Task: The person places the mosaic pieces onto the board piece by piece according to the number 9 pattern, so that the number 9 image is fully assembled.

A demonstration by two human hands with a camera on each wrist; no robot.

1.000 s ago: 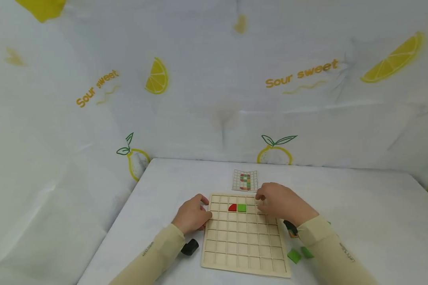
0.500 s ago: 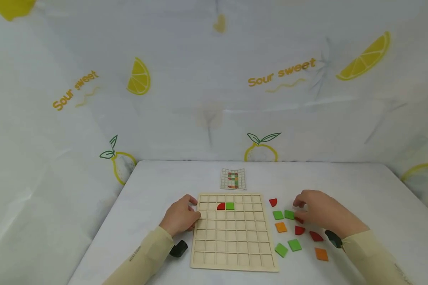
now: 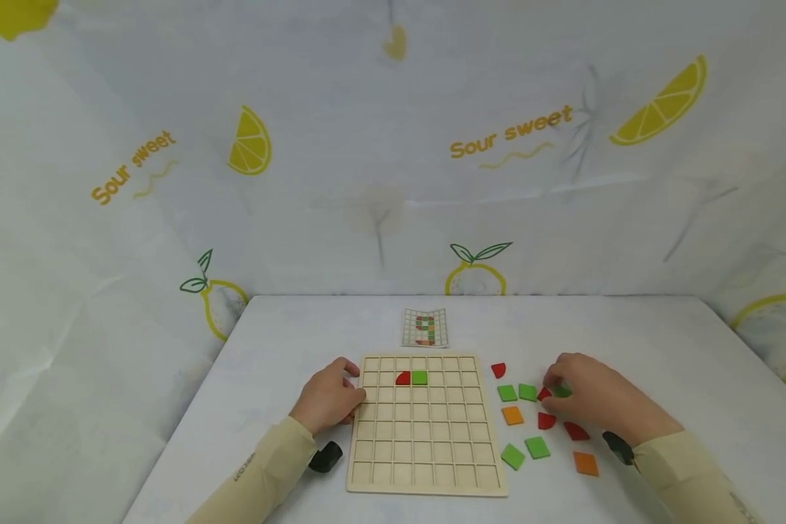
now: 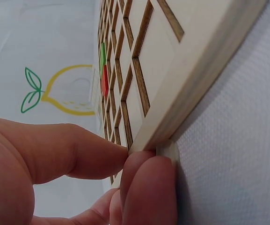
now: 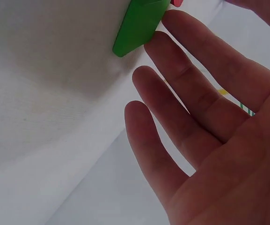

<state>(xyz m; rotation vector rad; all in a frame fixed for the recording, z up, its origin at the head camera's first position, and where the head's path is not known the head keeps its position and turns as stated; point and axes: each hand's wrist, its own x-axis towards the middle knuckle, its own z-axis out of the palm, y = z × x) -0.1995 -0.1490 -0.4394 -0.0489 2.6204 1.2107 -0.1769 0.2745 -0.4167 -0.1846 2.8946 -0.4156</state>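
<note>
A wooden grid board [image 3: 426, 437] lies on the table, with a red quarter-round tile [image 3: 403, 378] and a green square tile [image 3: 419, 378] side by side in its cells. My left hand [image 3: 327, 397] pinches the board's left edge; the left wrist view has the thumb over the rim and fingertips against its side. To the board's right, my right hand [image 3: 592, 397] is low over loose tiles, fingers fairly straight. In the right wrist view its fingertips meet a green tile [image 5: 142, 26]. Another red tile [image 3: 544, 394] lies by the thumb and forefinger, which stand apart.
Several loose tiles lie right of the board, among them an orange square [image 3: 513, 415], a green square [image 3: 538, 447] and a red quarter-round [image 3: 498, 370]. Behind the board lies a patterned card [image 3: 424, 328]. A lemon-printed sheet [image 3: 340, 182] hangs behind the table.
My right hand has left the board's upper right and gone right to the loose tiles, where it has since shifted only slightly. The left hand stays at the board's edge. The head view has turned right.
</note>
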